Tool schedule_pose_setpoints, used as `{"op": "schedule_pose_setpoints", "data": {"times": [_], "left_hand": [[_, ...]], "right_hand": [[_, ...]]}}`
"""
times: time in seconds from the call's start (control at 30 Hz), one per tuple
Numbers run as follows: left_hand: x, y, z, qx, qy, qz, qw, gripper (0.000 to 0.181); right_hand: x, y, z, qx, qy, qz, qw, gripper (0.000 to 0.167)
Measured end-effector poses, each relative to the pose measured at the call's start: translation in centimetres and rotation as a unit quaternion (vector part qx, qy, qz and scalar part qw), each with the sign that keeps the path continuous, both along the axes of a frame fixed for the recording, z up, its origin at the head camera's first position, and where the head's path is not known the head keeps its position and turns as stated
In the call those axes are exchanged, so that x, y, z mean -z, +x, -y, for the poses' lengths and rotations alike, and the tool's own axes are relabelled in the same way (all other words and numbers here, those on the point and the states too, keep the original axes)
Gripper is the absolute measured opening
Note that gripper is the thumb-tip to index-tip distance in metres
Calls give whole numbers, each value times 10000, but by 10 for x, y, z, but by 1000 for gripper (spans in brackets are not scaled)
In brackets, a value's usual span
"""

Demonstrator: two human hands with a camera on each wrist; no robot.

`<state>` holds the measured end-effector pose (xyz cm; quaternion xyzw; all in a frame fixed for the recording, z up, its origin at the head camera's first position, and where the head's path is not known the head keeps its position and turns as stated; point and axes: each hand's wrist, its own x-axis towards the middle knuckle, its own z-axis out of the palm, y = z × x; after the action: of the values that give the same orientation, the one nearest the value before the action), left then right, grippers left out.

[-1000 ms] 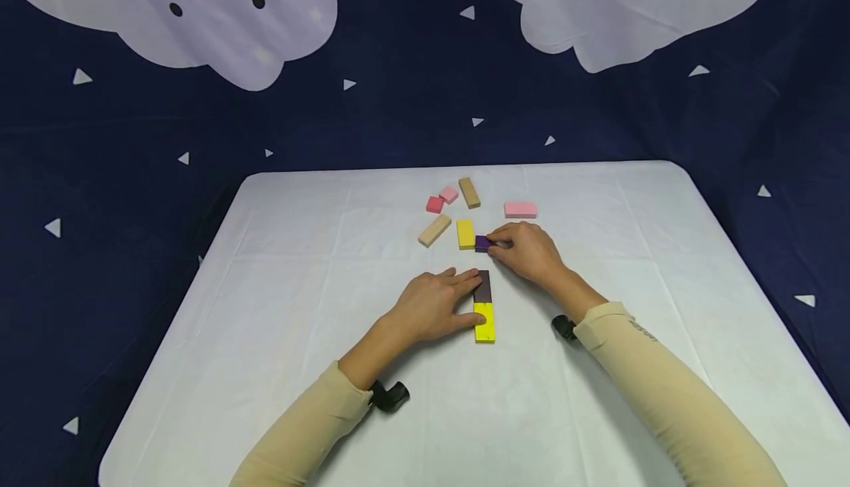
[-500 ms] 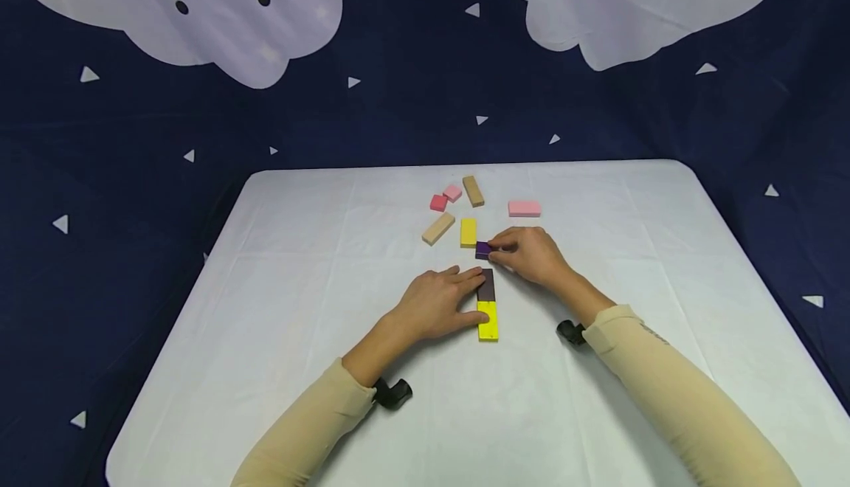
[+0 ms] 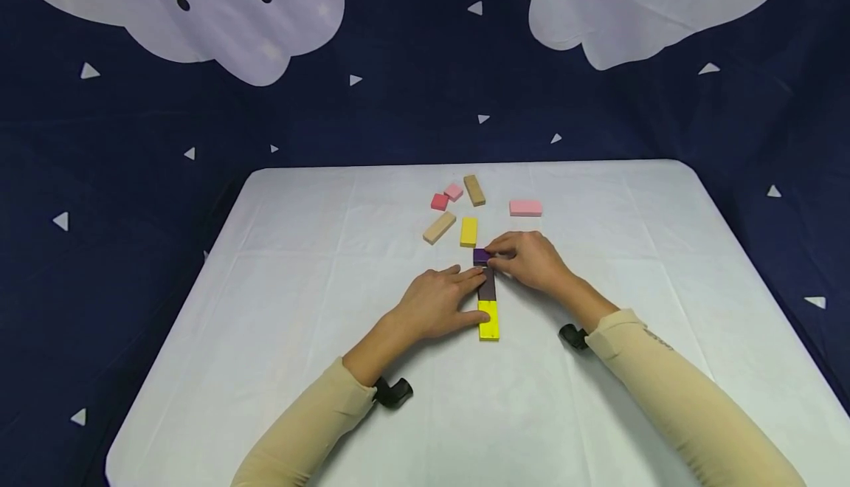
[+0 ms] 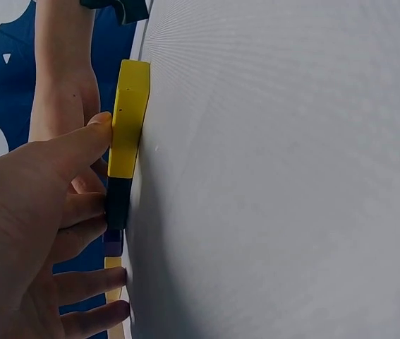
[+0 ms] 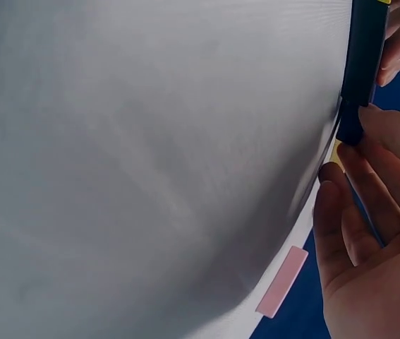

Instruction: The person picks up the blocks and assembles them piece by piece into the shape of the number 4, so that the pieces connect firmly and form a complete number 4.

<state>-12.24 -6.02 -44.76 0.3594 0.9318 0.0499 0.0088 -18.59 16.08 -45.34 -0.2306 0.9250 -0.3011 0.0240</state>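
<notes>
Surface: white counter (image 3: 199, 369); entries run left to right, head view.

Beige left sleeve (image 3: 308, 424), black wrist camera (image 3: 395, 394) at its cuff. Left hand (image 3: 434, 306): grip wide, thumb apart from the fingers, holding nothing between them. Thumb touches the bright yellow block (image 3: 489, 330); fingers reach the dark brown block (image 3: 488, 289). Left wrist view agrees: both contacts fall along one side of the blocks.

Farther out, pale wooden block (image 3: 440, 228) lies at a slant. Beyond it, red block (image 3: 440, 202) and small light pink block (image 3: 454, 192) sit close together. Second yellow block (image 3: 468, 232) lies lengthwise away from the person; tan wooden block (image 3: 474, 190) lies beyond it, slanted.

Centre: purple block (image 3: 480, 257) at the far end of the dark brown block, nearer than the second yellow block. Contact between purple and dark brown: cannot tell. Dark brown and bright yellow lie flat, end to end, in one line.

Pink rectangular block (image 3: 525, 209) lies crosswise, well apart from the line, beyond the right hand (image 3: 534, 260). Right grip: narrow, thumb and fingertip pinching the right end of the purple block. Far right, second black wrist camera (image 3: 573, 336) and beige right sleeve (image 3: 690, 398).
</notes>
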Motion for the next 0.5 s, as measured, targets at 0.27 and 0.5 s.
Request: {"op": "schedule_pose_setpoints", "data": {"times": [0.27,0.5], "left_hand": [[3,0,-2,-49,-103,121,9999,77],[3,-1,-1,-14,-46,103,9999,76]], "right_hand": [[2,3,-2,-80,31,39,10000,26],[1,4,0,-176,-25,-130,9998,20]]}}
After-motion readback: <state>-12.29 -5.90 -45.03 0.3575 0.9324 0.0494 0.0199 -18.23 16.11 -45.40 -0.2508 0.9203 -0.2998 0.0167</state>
